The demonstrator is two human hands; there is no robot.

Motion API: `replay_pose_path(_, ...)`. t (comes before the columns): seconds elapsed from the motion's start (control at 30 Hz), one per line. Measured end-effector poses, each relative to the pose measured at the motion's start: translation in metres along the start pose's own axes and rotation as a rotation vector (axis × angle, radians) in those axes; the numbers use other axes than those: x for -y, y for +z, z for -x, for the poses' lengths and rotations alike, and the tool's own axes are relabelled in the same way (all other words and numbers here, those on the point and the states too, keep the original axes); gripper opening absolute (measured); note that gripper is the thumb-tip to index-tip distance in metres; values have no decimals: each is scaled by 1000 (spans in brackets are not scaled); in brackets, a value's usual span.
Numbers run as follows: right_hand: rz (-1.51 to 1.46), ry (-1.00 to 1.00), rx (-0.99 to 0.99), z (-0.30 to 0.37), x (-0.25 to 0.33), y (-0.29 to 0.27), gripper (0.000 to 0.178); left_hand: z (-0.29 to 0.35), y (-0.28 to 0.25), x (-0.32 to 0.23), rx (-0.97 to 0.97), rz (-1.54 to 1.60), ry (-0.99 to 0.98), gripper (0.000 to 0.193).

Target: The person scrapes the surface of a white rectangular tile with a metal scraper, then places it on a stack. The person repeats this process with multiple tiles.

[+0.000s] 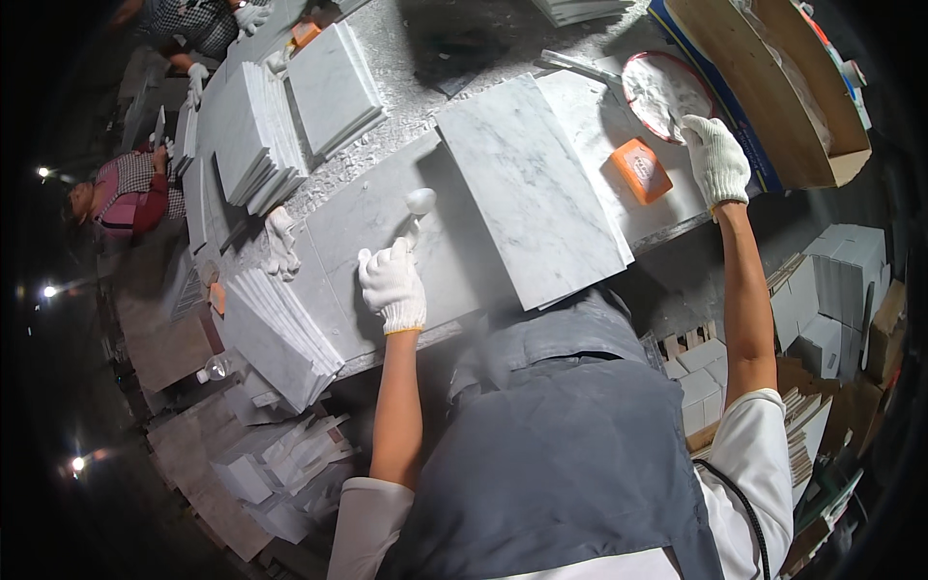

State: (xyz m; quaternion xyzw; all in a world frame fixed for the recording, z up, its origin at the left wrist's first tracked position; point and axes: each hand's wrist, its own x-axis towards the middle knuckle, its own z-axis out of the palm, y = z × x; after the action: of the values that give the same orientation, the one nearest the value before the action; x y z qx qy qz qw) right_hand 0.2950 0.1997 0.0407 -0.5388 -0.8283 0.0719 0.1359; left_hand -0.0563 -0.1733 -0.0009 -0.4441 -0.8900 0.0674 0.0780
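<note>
Grey apron closest to us, filling the lower middle of our view. Beyond it we record a long worktable, strewn with white dust and chips. At its right end stands an open cardboard carton, blue on its outer side.

Centre: we note grey-veined pale slabs, at least two by the edges, laid flat one on another, set at a slant; the near end juts past the table edge toward the apron. Neither hand touches them. Left of these, leaning stacks of similar tiles.

Right of the slabs, beyond an orange block, we see a round red-rimmed bowl with white, paste-like matter inside. Right hand, in a white knitted glove, is at the bowl's near right side, fingers bent down and drawn together; a thin dark piece shows by the fingertips, but we cannot tell whether it is gripped.

Left hand, gloved alike, hangs over the table left of the slabs, curled closed around a white spoon. Its rounded end points away from us, clear of the slabs.

Smaller: orange block, lying between slabs and carton, untouched.
</note>
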Motion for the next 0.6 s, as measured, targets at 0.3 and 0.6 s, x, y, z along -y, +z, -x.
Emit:
replay_pose_path(0.3,-539,69,-181,58,16,-40,34,16,-1,-1,-72,38,-98,14)
replay_pose_path(0.6,-1154,4,705,120,117,-28,56,13,-91,-32,597,1678,-411,23)
